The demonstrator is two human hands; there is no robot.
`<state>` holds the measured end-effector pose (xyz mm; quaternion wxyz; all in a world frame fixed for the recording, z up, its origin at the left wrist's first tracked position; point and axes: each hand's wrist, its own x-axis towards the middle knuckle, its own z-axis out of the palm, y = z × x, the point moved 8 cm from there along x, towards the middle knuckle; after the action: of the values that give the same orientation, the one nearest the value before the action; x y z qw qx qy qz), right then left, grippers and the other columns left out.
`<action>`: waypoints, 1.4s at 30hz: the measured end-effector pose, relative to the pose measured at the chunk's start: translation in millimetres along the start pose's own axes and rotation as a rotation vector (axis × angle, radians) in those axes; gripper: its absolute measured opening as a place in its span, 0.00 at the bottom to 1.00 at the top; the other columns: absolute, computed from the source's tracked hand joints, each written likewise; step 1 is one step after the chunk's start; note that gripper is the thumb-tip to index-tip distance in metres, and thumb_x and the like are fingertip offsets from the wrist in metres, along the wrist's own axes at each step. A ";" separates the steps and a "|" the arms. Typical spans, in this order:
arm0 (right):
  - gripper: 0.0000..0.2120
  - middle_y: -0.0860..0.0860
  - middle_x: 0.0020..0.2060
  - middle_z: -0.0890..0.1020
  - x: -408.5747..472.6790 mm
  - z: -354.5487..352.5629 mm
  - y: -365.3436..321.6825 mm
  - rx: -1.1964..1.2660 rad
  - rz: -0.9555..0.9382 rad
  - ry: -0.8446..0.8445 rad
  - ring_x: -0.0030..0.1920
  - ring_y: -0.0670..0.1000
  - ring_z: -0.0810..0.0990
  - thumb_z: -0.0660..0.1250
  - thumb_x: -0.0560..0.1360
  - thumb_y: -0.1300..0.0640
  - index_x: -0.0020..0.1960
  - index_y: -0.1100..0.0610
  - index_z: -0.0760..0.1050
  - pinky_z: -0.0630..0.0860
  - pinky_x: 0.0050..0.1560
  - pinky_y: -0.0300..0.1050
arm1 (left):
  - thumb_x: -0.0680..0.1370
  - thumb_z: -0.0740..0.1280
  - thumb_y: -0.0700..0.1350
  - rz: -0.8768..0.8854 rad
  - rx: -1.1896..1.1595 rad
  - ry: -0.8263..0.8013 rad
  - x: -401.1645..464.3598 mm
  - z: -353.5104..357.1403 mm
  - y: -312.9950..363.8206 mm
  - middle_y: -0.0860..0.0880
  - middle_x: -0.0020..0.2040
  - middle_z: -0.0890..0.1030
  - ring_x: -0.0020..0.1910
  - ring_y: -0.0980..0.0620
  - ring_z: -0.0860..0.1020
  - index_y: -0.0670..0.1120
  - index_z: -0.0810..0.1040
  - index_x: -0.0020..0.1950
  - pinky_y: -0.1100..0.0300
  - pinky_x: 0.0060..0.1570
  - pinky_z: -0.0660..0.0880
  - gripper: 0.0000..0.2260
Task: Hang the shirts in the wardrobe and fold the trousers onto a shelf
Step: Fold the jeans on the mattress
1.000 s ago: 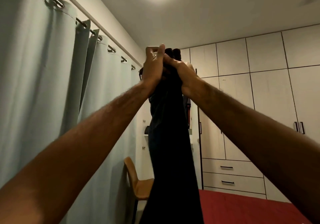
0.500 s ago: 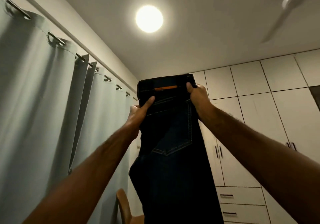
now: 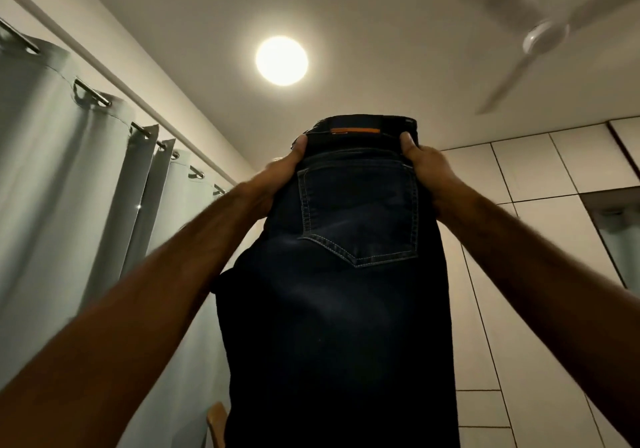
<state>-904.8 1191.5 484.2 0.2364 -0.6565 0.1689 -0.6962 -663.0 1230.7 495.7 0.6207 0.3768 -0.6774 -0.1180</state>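
Note:
A pair of dark blue jeans (image 3: 339,309) hangs straight down in front of me, doubled lengthwise, its back pocket and an orange waistband patch facing me. My left hand (image 3: 277,177) grips the left end of the waistband with the thumb on the front. At the right end, my right hand (image 3: 426,167) grips it the same way. Both arms are raised high, holding the jeans up toward the ceiling. The legs run out of the bottom of the frame.
The white wardrobe (image 3: 540,274) with closed doors fills the right wall, and a mirror panel (image 3: 620,233) shows at its far right. Pale green curtains (image 3: 69,205) hang along the left. A wooden chair back (image 3: 216,423) peeks out low down. A ceiling fan (image 3: 543,35) and lamp (image 3: 281,60) are overhead.
My hands, bunched together at the top of the jeans a second ago, have spread apart along the waistband. The jeans now hang flat and higher, and my view has tilted up toward the ceiling.

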 end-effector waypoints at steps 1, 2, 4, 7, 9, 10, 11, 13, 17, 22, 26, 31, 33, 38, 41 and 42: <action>0.22 0.52 0.42 0.80 -0.8 -4.0 0.3 -0.043 0.049 0.011 0.37 0.48 0.80 0.58 0.82 0.43 0.62 0.62 0.74 0.76 0.35 0.40 | 0.78 0.59 0.68 -0.006 -0.018 0.005 1.1 1.7 -4.0 0.44 0.53 0.84 0.49 0.47 0.83 0.47 0.78 0.56 0.55 0.46 0.82 0.25; 0.24 0.54 0.46 0.80 1.8 -8.0 -2.4 -0.103 0.067 0.024 0.42 0.51 0.80 0.58 0.82 0.43 0.65 0.63 0.72 0.77 0.41 0.42 | 0.78 0.60 0.67 -0.018 -0.035 0.001 3.5 2.4 -7.8 0.41 0.55 0.83 0.51 0.45 0.83 0.46 0.78 0.58 0.52 0.51 0.82 0.26; 0.27 0.60 0.58 0.79 12.6 -11.1 -13.2 -0.220 0.038 0.023 0.52 0.56 0.78 0.56 0.83 0.44 0.67 0.66 0.71 0.74 0.55 0.47 | 0.79 0.61 0.64 -0.027 -0.057 -0.028 5.0 2.9 -12.2 0.40 0.53 0.84 0.49 0.44 0.84 0.43 0.78 0.59 0.53 0.48 0.83 0.25; 0.27 0.62 0.66 0.75 12.8 -7.3 -10.5 -0.355 0.037 -0.003 0.65 0.59 0.74 0.51 0.85 0.46 0.68 0.68 0.70 0.68 0.59 0.43 | 0.81 0.61 0.60 -0.087 -0.107 -0.092 2.8 12.7 -30.9 0.42 0.46 0.84 0.38 0.48 0.83 0.41 0.78 0.61 0.59 0.34 0.82 0.24; 0.28 0.61 0.68 0.73 10.3 -8.9 19.5 -0.393 0.097 -0.003 0.67 0.57 0.72 0.51 0.84 0.45 0.70 0.67 0.68 0.65 0.52 0.39 | 0.80 0.62 0.61 -0.164 -0.120 -0.162 -1.7 28.0 -63.2 0.43 0.44 0.84 0.37 0.48 0.83 0.42 0.78 0.61 0.60 0.32 0.81 0.23; 0.28 0.60 0.68 0.73 7.7 -13.2 43.1 -0.392 0.136 0.004 0.66 0.56 0.73 0.52 0.84 0.44 0.71 0.66 0.67 0.64 0.49 0.38 | 0.80 0.62 0.61 -0.201 -0.125 -0.187 -3.8 36.9 -86.2 0.44 0.43 0.84 0.36 0.49 0.83 0.43 0.78 0.58 0.61 0.32 0.81 0.22; 0.28 0.60 0.67 0.73 -0.1 -18.6 73.3 -0.389 0.182 0.017 0.62 0.56 0.75 0.53 0.84 0.44 0.71 0.65 0.67 0.65 0.46 0.35 | 0.80 0.63 0.61 -0.234 -0.145 -0.201 -7.8 48.9 -114.7 0.44 0.42 0.84 0.35 0.50 0.83 0.43 0.78 0.56 0.62 0.34 0.81 0.21; 0.26 0.59 0.59 0.75 -20.7 -27.7 139.3 -0.358 0.272 0.036 0.48 0.54 0.76 0.56 0.83 0.45 0.69 0.66 0.69 0.67 0.36 0.32 | 0.79 0.65 0.59 -0.285 -0.241 -0.208 -20.7 74.0 -176.9 0.43 0.49 0.84 0.40 0.50 0.84 0.43 0.79 0.59 0.60 0.41 0.82 0.20; 0.24 0.55 0.52 0.80 -87.5 -45.3 305.7 -0.209 0.465 0.109 0.47 0.52 0.77 0.61 0.82 0.47 0.64 0.67 0.73 0.72 0.40 0.38 | 0.78 0.67 0.56 -0.492 -0.422 -0.264 -86.6 144.8 -343.5 0.43 0.57 0.84 0.52 0.45 0.84 0.46 0.80 0.62 0.53 0.54 0.80 0.18; 0.15 0.50 0.48 0.81 -167.5 -70.4 500.1 -0.208 0.634 0.088 0.50 0.50 0.81 0.60 0.83 0.49 0.64 0.58 0.72 0.78 0.43 0.35 | 0.79 0.69 0.51 -0.557 -0.170 -0.287 -138.9 202.2 -535.8 0.48 0.61 0.82 0.58 0.51 0.82 0.51 0.74 0.67 0.53 0.61 0.78 0.17; 0.19 0.55 0.61 0.80 -210.4 -93.1 658.8 -0.189 0.758 0.096 0.59 0.53 0.80 0.61 0.83 0.49 0.68 0.58 0.70 0.77 0.63 0.54 | 0.83 0.65 0.45 -0.539 -0.016 -0.271 -150.4 250.8 -655.9 0.49 0.62 0.79 0.58 0.53 0.79 0.44 0.71 0.70 0.66 0.53 0.75 0.17; 0.18 0.55 0.58 0.81 -227.7 -110.9 865.2 -0.309 0.867 0.060 0.57 0.55 0.80 0.62 0.82 0.47 0.64 0.59 0.74 0.77 0.61 0.59 | 0.81 0.68 0.45 -0.657 0.030 -0.276 -144.6 309.9 -840.9 0.45 0.60 0.81 0.57 0.49 0.80 0.40 0.74 0.64 0.55 0.59 0.77 0.14; 0.16 0.57 0.55 0.80 -239.0 -114.7 920.0 -0.372 0.931 0.104 0.53 0.54 0.78 0.61 0.83 0.51 0.63 0.62 0.74 0.76 0.59 0.57 | 0.80 0.70 0.47 -0.703 0.035 -0.300 -148.7 329.1 -900.0 0.47 0.57 0.83 0.55 0.51 0.82 0.41 0.77 0.62 0.54 0.57 0.78 0.14; 0.22 0.64 0.66 0.73 -312.7 -128.0 1066.2 -0.726 1.175 -0.055 0.65 0.61 0.73 0.59 0.83 0.50 0.68 0.66 0.64 0.68 0.62 0.50 | 0.76 0.75 0.49 -0.792 0.134 -0.479 -196.8 380.5 -1032.1 0.51 0.55 0.83 0.48 0.62 0.81 0.46 0.75 0.61 0.69 0.49 0.75 0.18; 0.24 0.65 0.63 0.76 -334.2 -138.6 1099.1 -1.048 1.081 -0.044 0.64 0.65 0.75 0.57 0.83 0.44 0.68 0.62 0.65 0.71 0.59 0.54 | 0.74 0.77 0.52 -0.671 0.234 -0.373 -211.7 386.9 -1075.4 0.53 0.56 0.80 0.52 0.60 0.78 0.43 0.76 0.64 0.74 0.48 0.70 0.24; 0.24 0.64 0.62 0.77 -339.6 -142.0 1112.4 -1.102 1.050 -0.031 0.62 0.66 0.76 0.57 0.82 0.42 0.67 0.61 0.65 0.71 0.57 0.55 | 0.74 0.77 0.51 -0.670 0.224 -0.368 -214.8 392.1 -1089.2 0.53 0.55 0.80 0.50 0.63 0.77 0.42 0.76 0.64 0.76 0.47 0.69 0.24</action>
<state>-917.5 443.2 -417.4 0.1768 -0.5229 0.7788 -0.2980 -642.9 501.3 -428.4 0.3712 0.6148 -0.6256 -0.3046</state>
